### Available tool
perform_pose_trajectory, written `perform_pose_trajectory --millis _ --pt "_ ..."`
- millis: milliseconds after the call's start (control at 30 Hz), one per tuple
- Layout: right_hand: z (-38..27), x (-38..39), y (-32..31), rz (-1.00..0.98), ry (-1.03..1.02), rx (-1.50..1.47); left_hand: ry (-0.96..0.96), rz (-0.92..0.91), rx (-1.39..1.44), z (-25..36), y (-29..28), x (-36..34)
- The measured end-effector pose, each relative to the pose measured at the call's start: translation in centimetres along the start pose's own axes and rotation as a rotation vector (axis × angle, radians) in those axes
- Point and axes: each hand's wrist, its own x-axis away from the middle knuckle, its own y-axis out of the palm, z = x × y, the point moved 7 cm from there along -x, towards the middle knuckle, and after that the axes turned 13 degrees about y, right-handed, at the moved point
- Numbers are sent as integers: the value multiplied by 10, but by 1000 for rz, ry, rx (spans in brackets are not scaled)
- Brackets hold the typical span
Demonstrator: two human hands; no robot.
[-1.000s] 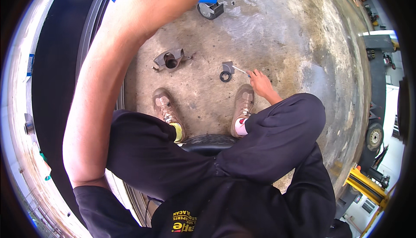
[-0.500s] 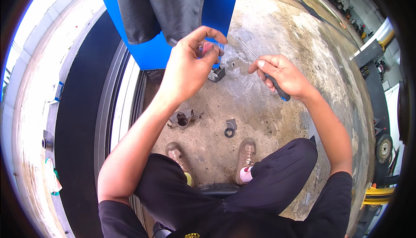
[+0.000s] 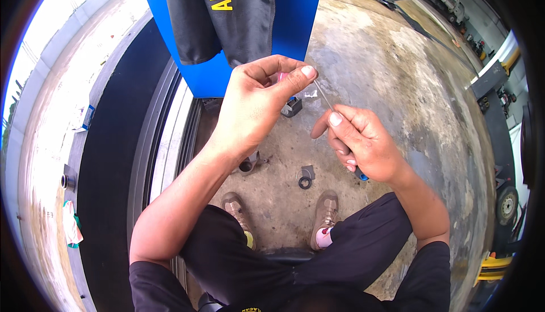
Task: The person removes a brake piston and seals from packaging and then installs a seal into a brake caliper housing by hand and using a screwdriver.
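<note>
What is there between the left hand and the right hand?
In the head view, a thin metal screwdriver shaft extends from the right hand toward the left hand; whether it touches there is unclear.

Toward twelve o'clock the cabinet (image 3: 295, 14) is flat blue, the hanging cloth (image 3: 245, 34) black with yellow lettering, and the small item (image 3: 281, 76) below them pink-red; near one, the screwdriver (image 3: 323, 95) has a silver-grey shaft — its handle end (image 3: 363, 177) blue. The floor (image 3: 392, 90) is mottled tan, grey and whitish, with a black ring (image 3: 305, 187) at five; around six the shoes (image 3: 327, 205) are brown, one sock (image 3: 249, 239) yellow-green, the other sock (image 3: 323, 239) pink, and the trousers (image 3: 366, 227) near-black.
</note>
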Motion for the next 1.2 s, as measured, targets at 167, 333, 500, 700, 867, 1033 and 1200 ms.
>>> perform_pose_trajectory --millis 167,333,500,700,867,1033,1200 --pt "-8 13 11 -22 -3 -35 164 430 130 16 -60 -19" --pt "-4 18 -18 211 -118 8 391 101 -223 28 -10 -13" --pt "-19 18 -9 276 -132 62 283 80 -148 23 2 -7" --pt "-18 12 -7 380 -115 283 160 -60 -148 13 14 -4" --pt "-16 9 -7 437 -147 342 150 -56 -100 14 15 -2" --pt "-18 9 -6 498 -165 229 102 -3 6 14 13 1" --pt "-17 8 -7 500 -164 245 67 26 33 10 12 1"
